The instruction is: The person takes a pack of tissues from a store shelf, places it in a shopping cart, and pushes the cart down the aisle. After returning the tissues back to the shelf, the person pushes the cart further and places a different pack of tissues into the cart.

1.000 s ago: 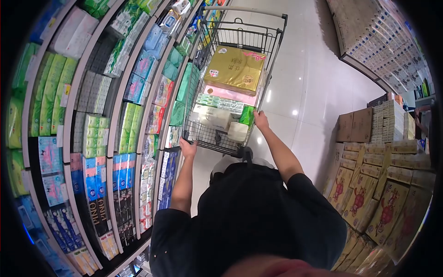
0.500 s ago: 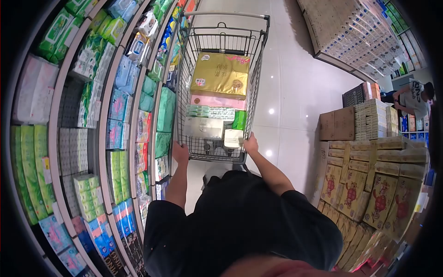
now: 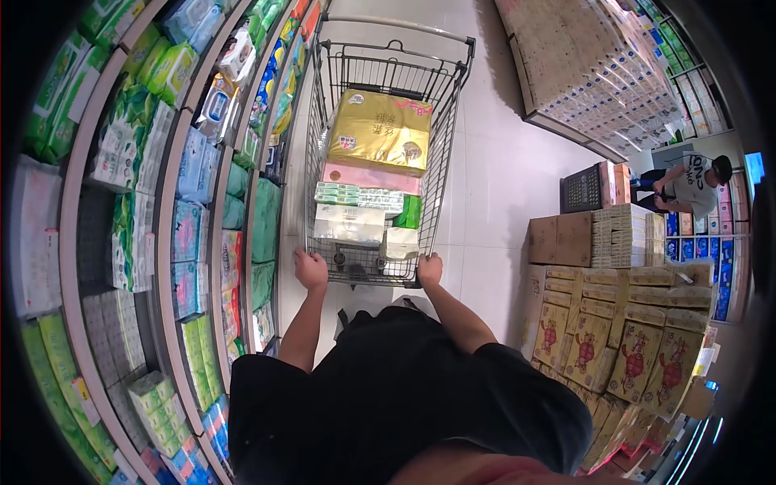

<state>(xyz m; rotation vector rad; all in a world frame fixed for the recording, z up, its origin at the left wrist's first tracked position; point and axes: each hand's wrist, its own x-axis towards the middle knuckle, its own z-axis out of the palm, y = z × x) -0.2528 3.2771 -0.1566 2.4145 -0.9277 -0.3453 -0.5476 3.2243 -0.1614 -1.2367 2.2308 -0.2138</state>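
Note:
My left hand [image 3: 311, 268] is closed on the near left corner of a wire shopping cart [image 3: 440, 174]. At the near right corner, my right hand [image 3: 430, 269] wraps round the cart's rim. A gold package [image 3: 380, 133] with dark printing lies on top of the load inside. Below it are a pink package [image 3: 372, 177], small green-and-white packs [image 3: 338, 194], a green pack [image 3: 410, 212] and a whitish pack [image 3: 349, 225]. Another pale pack [image 3: 399, 242] sits at the near right. The cart's long bar [image 3: 400, 28] is at the far end.
Shelves [image 3: 166, 202] of wrapped tissue and wipe packs run close along the left. On the right stand stacked yellow-brown packs [image 3: 614, 339], brown cartons [image 3: 559, 240] and a tall pallet stack [image 3: 590, 69]. A person [image 3: 697, 182] in a dark cap is beyond the cartons.
The cart has shifted slightly left in view, with both hands still on it. The right-hand stacks have moved left and downward in view, and the person there appears further into view.

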